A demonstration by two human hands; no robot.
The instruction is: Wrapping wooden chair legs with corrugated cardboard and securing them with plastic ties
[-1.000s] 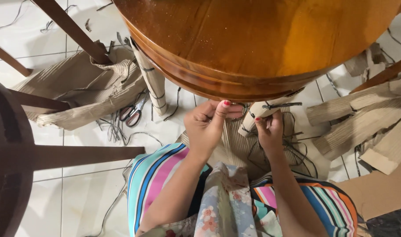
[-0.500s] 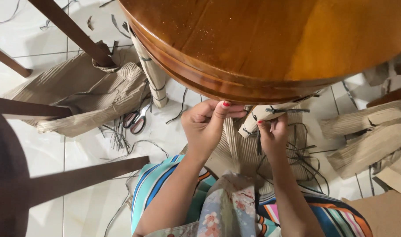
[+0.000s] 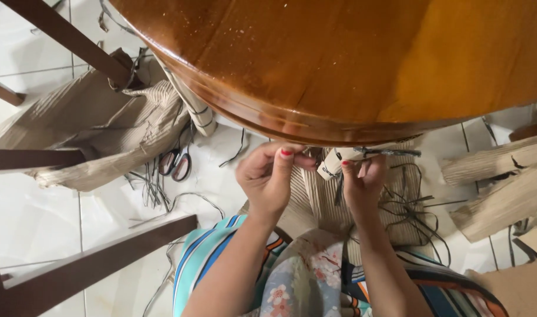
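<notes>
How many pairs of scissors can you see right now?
1: the scissors lie on the tiled floor, left of the left hand. More may be hidden under the table.

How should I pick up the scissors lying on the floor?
Probably by the two dark handle loops of the scissors, coming down from above. They lie flat on the white floor tiles, beside the crumpled brown paper, and the loops face up with nothing over them. The blades are hidden among dark strips, so stay clear of that end.
</notes>
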